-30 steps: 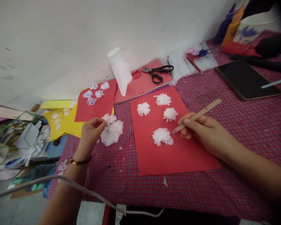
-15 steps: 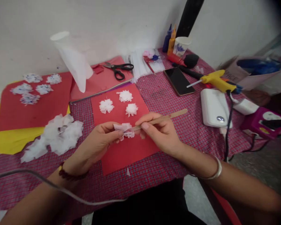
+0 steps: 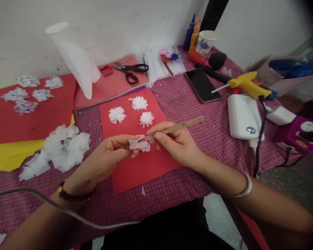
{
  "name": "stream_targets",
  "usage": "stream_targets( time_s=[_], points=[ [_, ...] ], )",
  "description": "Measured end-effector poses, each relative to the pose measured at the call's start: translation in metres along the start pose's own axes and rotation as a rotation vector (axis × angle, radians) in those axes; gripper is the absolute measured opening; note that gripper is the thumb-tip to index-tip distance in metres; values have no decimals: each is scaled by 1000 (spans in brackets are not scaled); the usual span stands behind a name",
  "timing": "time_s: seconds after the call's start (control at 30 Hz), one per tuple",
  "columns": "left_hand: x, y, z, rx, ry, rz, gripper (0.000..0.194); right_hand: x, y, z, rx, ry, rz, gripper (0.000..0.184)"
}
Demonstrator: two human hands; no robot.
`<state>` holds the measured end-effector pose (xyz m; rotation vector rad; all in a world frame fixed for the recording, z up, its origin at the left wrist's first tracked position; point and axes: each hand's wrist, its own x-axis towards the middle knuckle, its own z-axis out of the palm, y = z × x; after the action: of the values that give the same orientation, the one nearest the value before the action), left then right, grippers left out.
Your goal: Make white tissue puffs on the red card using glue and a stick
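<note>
My left hand [image 3: 108,156] pinches a small piece of white tissue paper [image 3: 136,144] above a red paper sheet [image 3: 135,166]. My right hand [image 3: 176,144] grips a thin wooden stick [image 3: 184,125] like a pen, its tip touching the tissue piece. Three white tissue flowers [image 3: 131,111] lie on the far part of the red sheet. A loose pile of white tissue [image 3: 59,149] rests on the checked cloth to the left of my left hand.
Scissors [image 3: 131,71] lie on a pink sheet at the back by a white paper cone [image 3: 73,59]. Another red sheet [image 3: 28,114] at left carries several blue-speckled flowers. At right are a phone [image 3: 202,85], a yellow glue gun [image 3: 246,85], a white box [image 3: 241,116] and cables.
My left hand left the tissue pile with a small piece and brought it over the red sheet. My right hand met it with the stick. The view swung right.
</note>
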<state>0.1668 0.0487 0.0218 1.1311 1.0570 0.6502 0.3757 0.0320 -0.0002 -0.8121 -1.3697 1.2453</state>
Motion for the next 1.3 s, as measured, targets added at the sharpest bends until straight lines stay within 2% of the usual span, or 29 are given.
stream_targets(
  time_s=[0.1, 0.27, 0.4, 0.53, 0.63, 0.73, 0.83, 0.9, 0.97, 1.03, 1.13, 1.2, 1.3],
  points=[
    [-1, 3, -3, -48, -34, -10, 27, 2, 0, -2, 107, -8, 42, 15],
    [1, -2, 0, -127, 6, -8, 13, 3, 1, -5, 220, -27, 93, 17],
    [5, -3, 6, -188, 63, 24, 5, 2, 0, -4, 250, -9, 139, 14],
    [5, 0, 11, -165, 171, 87, 4, 1, -5, -1, 208, 23, 123, 14],
    [0, 0, 15, 29, 241, 210, 8, 2, -6, 2, 171, 75, 133, 19],
    [-7, -1, 16, 442, 287, 456, 15, 3, -3, 5, 195, 89, 199, 31],
    [-12, -2, 15, 754, 247, 700, 21, 6, 3, 5, 329, 77, 296, 24],
    [-12, -1, 14, 813, 240, 754, 23, 7, 3, 3, 442, 52, 317, 18],
    [-12, 1, 14, 737, 287, 705, 20, 9, 1, 0, 500, 15, 275, 21],
    [-11, 3, 15, 556, 306, 576, 14, 10, -2, -2, 458, 0, 220, 22],
    [-8, 8, 15, 376, 213, 358, 12, 12, -1, -2, 344, 40, 217, 31],
    [-5, 9, 11, 423, 120, 304, 18, 12, 4, -2, 338, 67, 267, 35],
    [4, 2, 1, 668, 11, 387, 33, 13, 14, -5, 367, 86, 348, 31]
  ],
)
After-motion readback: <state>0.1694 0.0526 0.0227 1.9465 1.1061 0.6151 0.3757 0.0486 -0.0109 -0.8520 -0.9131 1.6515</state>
